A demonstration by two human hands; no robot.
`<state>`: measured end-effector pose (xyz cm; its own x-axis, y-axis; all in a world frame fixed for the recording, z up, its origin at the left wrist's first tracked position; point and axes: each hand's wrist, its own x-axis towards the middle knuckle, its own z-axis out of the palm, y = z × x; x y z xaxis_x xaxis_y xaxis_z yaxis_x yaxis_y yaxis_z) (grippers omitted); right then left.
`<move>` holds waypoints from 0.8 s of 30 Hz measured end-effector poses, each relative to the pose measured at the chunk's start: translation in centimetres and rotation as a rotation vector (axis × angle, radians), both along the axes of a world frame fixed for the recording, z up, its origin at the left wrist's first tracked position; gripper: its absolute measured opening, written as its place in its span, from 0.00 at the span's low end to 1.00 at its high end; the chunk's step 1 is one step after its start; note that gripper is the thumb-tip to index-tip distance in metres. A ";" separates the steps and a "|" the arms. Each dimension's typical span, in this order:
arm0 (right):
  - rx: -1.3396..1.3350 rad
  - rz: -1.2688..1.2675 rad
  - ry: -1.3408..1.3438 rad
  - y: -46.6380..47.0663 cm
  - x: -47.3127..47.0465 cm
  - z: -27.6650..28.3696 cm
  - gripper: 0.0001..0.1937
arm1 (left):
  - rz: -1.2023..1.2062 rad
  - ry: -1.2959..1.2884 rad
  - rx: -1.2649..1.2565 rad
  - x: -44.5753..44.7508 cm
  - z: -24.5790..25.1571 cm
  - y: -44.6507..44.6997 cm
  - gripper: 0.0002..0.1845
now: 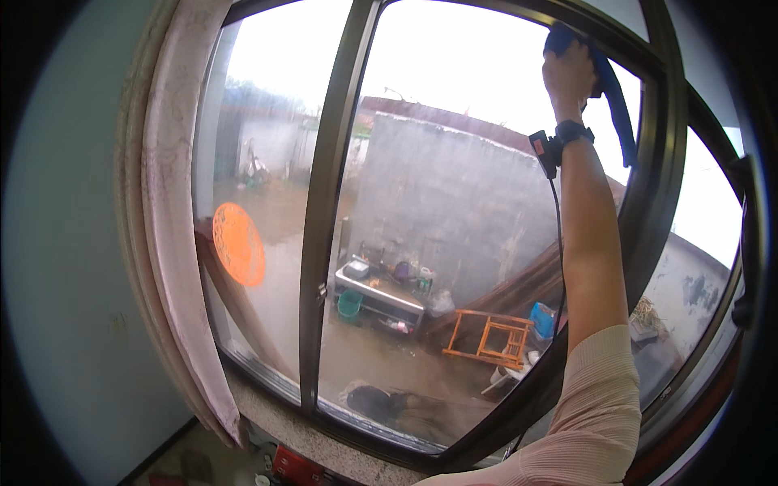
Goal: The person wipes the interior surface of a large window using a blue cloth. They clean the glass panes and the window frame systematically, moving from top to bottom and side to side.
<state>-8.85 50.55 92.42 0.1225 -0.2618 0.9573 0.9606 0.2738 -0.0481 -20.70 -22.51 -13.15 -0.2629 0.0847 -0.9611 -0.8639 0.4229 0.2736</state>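
My right hand (pixel 568 79) is raised to the upper right corner of a sliding window's glass pane (pixel 437 200). It grips a dark cloth (pixel 617 112), pressed near the top of the frame, with a long end hanging down on the right. The fingers are partly hidden by the cloth and the back of the hand. A black band (pixel 571 131) circles the wrist, and a small black device (pixel 543 152) with a cable is beside it. My left hand is out of view.
A pale curtain (pixel 182 212) hangs at the left, beside an orange round decoration (pixel 239 244) on the glass. Below runs a speckled stone sill (pixel 340 452), with a red object (pixel 298 466) under it. Outside are a sink unit (pixel 380 294) and a wooden chair frame (pixel 491 337).
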 end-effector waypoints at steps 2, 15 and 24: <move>0.028 0.101 -0.174 -0.7 -3.7 -0.4 0.31 | -0.135 0.065 -0.018 -0.5 0.0 0.2 0.27; 0.016 0.519 -0.747 -6.8 -25.5 -14.4 0.28 | -0.357 0.729 -0.090 -2.1 3.9 1.8 0.18; -0.102 0.657 -0.871 -2.2 -27.3 -28.0 0.27 | -0.466 0.462 -0.340 7.1 4.3 -8.3 0.12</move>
